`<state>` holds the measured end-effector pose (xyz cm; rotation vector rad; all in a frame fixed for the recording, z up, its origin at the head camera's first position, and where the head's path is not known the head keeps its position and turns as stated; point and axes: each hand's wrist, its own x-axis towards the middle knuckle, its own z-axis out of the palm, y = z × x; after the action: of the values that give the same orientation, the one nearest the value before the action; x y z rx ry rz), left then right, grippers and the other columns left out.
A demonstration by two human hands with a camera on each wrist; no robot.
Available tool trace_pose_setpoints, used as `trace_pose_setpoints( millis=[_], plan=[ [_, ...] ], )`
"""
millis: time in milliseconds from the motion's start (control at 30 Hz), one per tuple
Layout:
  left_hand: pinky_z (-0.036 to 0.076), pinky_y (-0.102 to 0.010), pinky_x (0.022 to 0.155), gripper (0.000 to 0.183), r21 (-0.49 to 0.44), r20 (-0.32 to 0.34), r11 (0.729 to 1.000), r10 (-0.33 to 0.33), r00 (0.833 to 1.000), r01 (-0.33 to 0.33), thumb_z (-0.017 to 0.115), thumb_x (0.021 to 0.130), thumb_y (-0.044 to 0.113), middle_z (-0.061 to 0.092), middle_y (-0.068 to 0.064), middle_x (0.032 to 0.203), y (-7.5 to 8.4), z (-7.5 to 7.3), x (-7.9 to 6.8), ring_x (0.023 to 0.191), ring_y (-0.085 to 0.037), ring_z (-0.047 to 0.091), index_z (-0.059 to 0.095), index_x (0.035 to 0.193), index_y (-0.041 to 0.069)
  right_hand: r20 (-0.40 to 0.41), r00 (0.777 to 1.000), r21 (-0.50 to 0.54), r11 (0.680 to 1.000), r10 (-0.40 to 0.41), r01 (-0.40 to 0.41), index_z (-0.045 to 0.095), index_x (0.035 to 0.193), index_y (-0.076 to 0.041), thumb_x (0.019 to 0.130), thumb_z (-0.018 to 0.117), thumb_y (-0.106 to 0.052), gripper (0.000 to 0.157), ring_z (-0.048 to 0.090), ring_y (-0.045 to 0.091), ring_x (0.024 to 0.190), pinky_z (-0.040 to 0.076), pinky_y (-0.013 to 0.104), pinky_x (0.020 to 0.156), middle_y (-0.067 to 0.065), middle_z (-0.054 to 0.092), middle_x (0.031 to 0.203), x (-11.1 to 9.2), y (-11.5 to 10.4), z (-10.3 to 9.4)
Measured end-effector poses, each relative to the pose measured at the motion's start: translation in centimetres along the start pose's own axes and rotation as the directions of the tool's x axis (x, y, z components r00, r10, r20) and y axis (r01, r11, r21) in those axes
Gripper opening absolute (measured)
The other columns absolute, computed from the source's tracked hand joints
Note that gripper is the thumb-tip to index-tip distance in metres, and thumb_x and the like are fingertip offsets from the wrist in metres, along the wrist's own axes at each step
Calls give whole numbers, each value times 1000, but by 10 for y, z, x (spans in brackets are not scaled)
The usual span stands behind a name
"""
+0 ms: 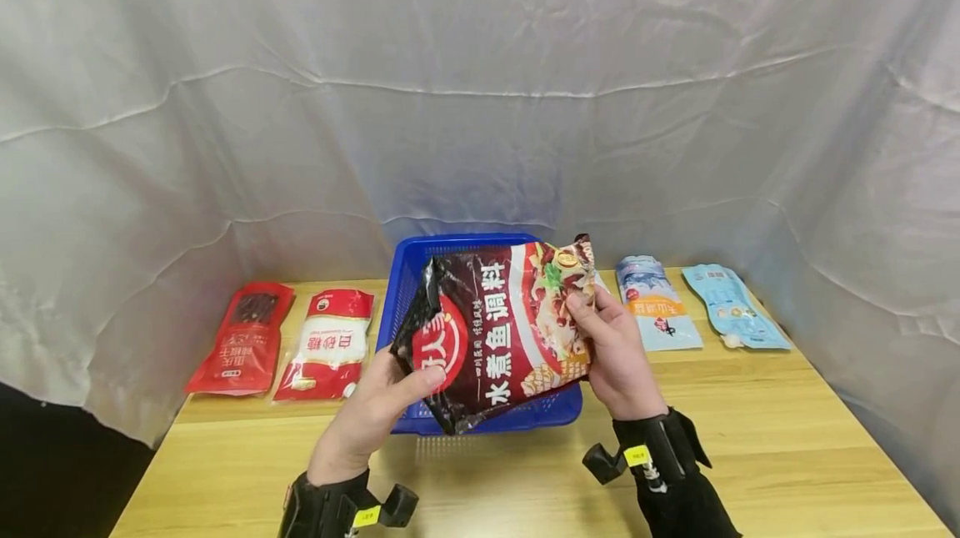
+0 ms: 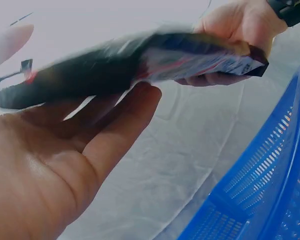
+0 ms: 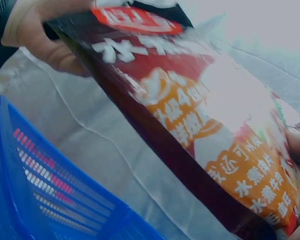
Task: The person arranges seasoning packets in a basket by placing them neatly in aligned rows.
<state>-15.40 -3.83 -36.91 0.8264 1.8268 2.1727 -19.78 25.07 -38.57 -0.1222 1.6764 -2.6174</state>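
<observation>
Presently, your left hand (image 1: pixel 366 411) supports one end of the seasoning bag (image 1: pixel 495 329) on fairly straight fingers, thumb apart above it (left wrist view); your right hand (image 1: pixel 619 353) pinches the other end. Bag is aloft, over the blue basket (image 1: pixel 555 411). Advice: set the left thumb down before turning or lowering, since the contents probably shift. Bag reads 水煮鱼调料; orange panel, 水煮肉片 and 水煮牛肉. Logo shows 人家, first character partly under your thumb. Beyond, on the counter (image 1: pixel 780 438): sugar packet (image 1: pixel 330 344) marked 白砂糖; red packet (image 1: pixel 243 342), blue-and-orange packet (image 1: pixel 658 304), light-blue pouch (image 1: pixel 731 304), wording uncertain.
</observation>
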Motion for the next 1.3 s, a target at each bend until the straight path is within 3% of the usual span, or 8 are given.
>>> trace_pose_setpoints(
  millis=[233,433,600,833,1000,1167,1300],
  plan=[
    [57,-36,100,62,14,-142,994,-108,984,111,70,98,10,59,-17,142,-3,10,4,124,-22,64,41,152,-1,-80,996,104,994,28,-20,44,151,-11,109,54,-29,47,63,15,118,55,28,96,2,65,130,-1,6,14],
    [56,-32,99,57,39,-226,991,-118,967,130,63,100,4,55,-24,145,-3,12,5,122,-18,65,41,153,-3,-109,992,105,993,69,-58,42,153,-12,108,55,-31,50,61,16,121,54,28,98,3,61,134,-1,10,20],
    [57,-32,98,57,38,-247,990,-122,961,136,62,100,3,55,-22,145,-1,9,5,121,-17,65,41,153,-3,-73,994,74,995,75,-70,40,154,-11,109,55,-28,50,62,16,119,55,29,97,5,60,133,0,12,19],
    [58,-35,97,56,12,-199,996,-87,976,91,62,100,1,61,-7,137,7,-3,-3,121,-19,65,39,151,-8,66,996,-71,996,59,-55,36,159,-10,109,54,-24,55,63,17,118,56,29,94,8,57,139,-1,6,12],
    [59,-36,94,52,65,-112,992,-99,989,107,62,100,3,66,-10,130,14,-10,-10,115,-21,68,44,146,-11,121,993,-194,981,1,22,33,160,-7,109,55,-21,57,60,16,124,54,27,98,12,51,148,1,3,5],
    [60,-36,93,49,69,-14,988,-140,990,141,62,101,6,67,-17,126,17,-15,-13,110,-22,70,46,142,-15,134,989,-390,915,-55,104,40,159,-9,106,61,-22,58,50,20,138,51,23,101,10,47,157,-1,-3,-3],
    [60,-34,92,51,80,37,978,-197,980,194,62,100,7,67,-21,125,19,-18,-15,107,-21,71,45,142,-17,210,977,-501,854,-33,137,52,152,-12,102,69,-23,54,50,29,141,53,30,103,8,54,153,-5,-11,-8]
  ],
)
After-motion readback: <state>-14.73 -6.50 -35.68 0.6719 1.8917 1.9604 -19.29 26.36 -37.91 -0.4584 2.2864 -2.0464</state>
